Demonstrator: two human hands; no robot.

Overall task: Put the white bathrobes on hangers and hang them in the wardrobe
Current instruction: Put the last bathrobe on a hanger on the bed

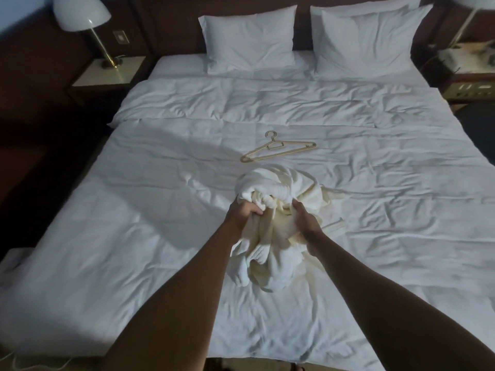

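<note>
Head camera looks down over a wide bed covered in a rumpled white duvet, with two white pillows propped against a dark wooden headboard. At the left a nightstand carries a lamp with a white dome shade and a brass stem; at the right another nightstand is cut off by the frame edge, and what lies on it is too dim to make out. The room is dusky. A beige plastic hanger lies flat on the duvet near the middle of the bed, just beyond a bunched white bathrobe. The robe sits in a heap on the near half of the bed, its shape and sleeves lost in the folds. The left hand is closed on a fistful of the robe's cloth; the right hand clutches the fabric alongside, its fingers buried in it.
</note>
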